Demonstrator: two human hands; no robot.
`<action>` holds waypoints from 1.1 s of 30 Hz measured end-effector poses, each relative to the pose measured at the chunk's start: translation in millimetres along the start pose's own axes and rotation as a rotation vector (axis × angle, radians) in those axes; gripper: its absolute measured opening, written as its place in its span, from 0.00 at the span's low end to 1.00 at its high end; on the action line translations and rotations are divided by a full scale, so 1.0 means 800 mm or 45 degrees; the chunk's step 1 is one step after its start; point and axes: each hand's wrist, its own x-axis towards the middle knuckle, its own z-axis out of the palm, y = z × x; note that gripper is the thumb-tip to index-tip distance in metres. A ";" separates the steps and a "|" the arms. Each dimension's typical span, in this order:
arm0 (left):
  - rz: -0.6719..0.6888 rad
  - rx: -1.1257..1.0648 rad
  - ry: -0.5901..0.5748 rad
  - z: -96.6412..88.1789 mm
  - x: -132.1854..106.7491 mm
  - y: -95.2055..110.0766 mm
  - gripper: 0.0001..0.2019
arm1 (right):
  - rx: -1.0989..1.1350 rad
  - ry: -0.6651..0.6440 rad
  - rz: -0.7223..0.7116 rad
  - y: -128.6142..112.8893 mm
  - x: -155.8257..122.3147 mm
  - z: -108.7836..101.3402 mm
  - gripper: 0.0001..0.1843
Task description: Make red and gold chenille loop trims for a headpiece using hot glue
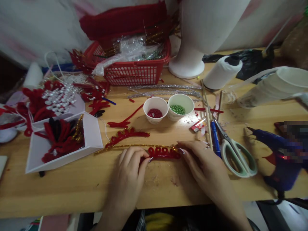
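Head view: left hand [131, 165] pinches left end of red looped strip [163, 154] over the surface [79, 189]; right hand [202, 160] pinches gold strand [130, 146] at right end. Probably light, soft, bendable; grip ends, spare loops.

Count two hands of yours, the left hand [130, 163] and the right hand [205, 162], and one gold tinsel stem [127, 146] beside them. You have two white paper cups [156, 102], one with red beads [154, 113], one with green beads [177, 109]. You also have one hot-glue gun [279, 144], one pair of scissors [228, 140], one blue pen [215, 138] and one red plastic basket [134, 73].
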 end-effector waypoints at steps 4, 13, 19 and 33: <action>-0.050 -0.080 0.005 -0.007 0.000 -0.003 0.06 | 0.093 -0.068 -0.035 -0.005 -0.001 -0.002 0.12; 0.023 -0.065 -0.020 -0.012 -0.006 -0.008 0.05 | 0.326 -0.116 0.105 -0.019 -0.006 -0.006 0.12; -0.123 -0.182 -0.039 -0.011 -0.014 -0.003 0.05 | 0.531 -0.159 0.186 -0.030 -0.009 -0.004 0.11; -0.367 -0.778 -0.316 -0.014 -0.001 0.022 0.07 | 0.622 -0.090 0.075 -0.049 -0.021 0.015 0.11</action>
